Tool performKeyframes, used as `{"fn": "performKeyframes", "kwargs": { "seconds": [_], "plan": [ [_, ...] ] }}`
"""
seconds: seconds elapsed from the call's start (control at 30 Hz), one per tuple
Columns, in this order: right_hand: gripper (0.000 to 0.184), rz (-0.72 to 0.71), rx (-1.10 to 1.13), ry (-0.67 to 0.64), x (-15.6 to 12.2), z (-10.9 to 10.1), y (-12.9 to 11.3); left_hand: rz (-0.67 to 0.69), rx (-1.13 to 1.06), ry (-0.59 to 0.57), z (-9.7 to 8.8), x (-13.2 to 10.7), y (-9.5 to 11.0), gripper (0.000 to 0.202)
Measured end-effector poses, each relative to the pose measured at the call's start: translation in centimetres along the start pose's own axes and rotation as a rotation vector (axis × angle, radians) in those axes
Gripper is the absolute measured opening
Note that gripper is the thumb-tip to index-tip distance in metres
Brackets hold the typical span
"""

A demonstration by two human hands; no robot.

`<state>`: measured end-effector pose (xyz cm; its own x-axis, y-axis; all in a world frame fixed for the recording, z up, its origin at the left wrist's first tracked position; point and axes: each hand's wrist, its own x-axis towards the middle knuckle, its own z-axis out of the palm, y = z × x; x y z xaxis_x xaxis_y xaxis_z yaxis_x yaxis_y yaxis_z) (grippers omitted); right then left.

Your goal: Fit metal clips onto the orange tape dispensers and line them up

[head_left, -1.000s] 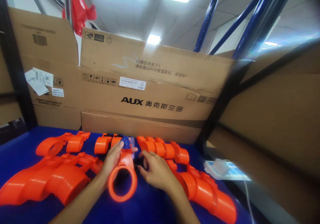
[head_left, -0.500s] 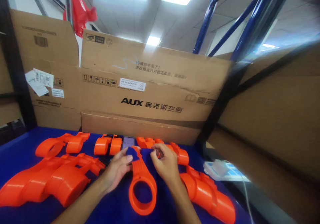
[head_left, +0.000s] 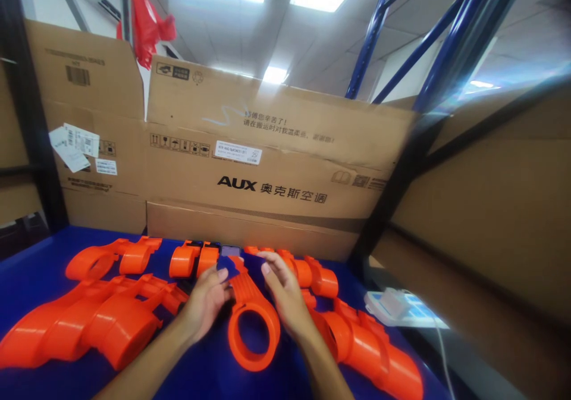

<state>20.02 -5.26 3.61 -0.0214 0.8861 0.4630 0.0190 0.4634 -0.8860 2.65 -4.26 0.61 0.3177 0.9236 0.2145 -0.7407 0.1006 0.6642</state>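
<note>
An orange plastic part (head_left: 238,290) with a large ring at its near end and a ribbed, narrower neck tilts up in front of me over the blue surface (head_left: 200,376). My left hand (head_left: 207,302) is closed at the left of its neck, thumb uppermost. A dark blue patch (head_left: 226,264) shows by that thumb; whether it is cloth or another piece, I cannot make out. To the right of the neck is my right hand (head_left: 285,290), with its thumb apart from its outstretched fingers. Some of its fingertips are hidden.
Similar orange parts lie nested in a row at left (head_left: 120,328), at right (head_left: 370,346) and along the back (head_left: 325,278). A phone (head_left: 231,250) lies behind my hands. Cardboard (head_left: 267,174) stands at the back, and a white device with a cable (head_left: 401,308) sits right.
My right hand has gone from a pinch beside the part's upper end to a looser, opened shape. The ringed part has tilted and risen slightly, covering more of the phone.
</note>
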Motion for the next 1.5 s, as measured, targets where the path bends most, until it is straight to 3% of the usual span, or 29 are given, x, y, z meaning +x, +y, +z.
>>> {"fn": "performKeyframes", "kwargs": {
  "seconds": [0.27,0.47,0.63,1.0,1.27,1.4,1.5],
  "plan": [
    [0.034,0.021,-0.035,-0.018,0.1,-0.6,0.4,0.031,0.035,-0.010,0.1,0.0,0.1,0.032],
    [0.032,-0.177,-0.184,-0.084,0.3,-3.0,-1.9,0.130,0.133,0.051,0.0,-0.2,-0.3,0.040],
    [0.033,-0.250,-0.251,-0.193,0.3,-2.9,-2.3,0.202,0.239,0.082,0.2,-0.1,-0.2,0.044],
    [0.035,-0.249,-0.299,-0.205,0.2,-2.3,-1.8,0.228,0.278,0.058,0.1,-0.2,0.0,0.048],
    [0.053,-0.166,-0.308,-0.225,-0.5,-2.0,-1.8,0.249,0.243,-0.023,1.1,-0.9,1.1,0.064],
    [0.058,-0.312,-0.508,-0.157,-0.6,-2.2,-1.7,0.286,0.281,-0.066,0.8,-0.7,1.0,0.065],
    [0.061,-0.454,-0.701,-0.129,-0.6,-2.4,-1.2,0.338,0.390,-0.020,1.0,-0.5,0.8,0.061]
  ]
}}
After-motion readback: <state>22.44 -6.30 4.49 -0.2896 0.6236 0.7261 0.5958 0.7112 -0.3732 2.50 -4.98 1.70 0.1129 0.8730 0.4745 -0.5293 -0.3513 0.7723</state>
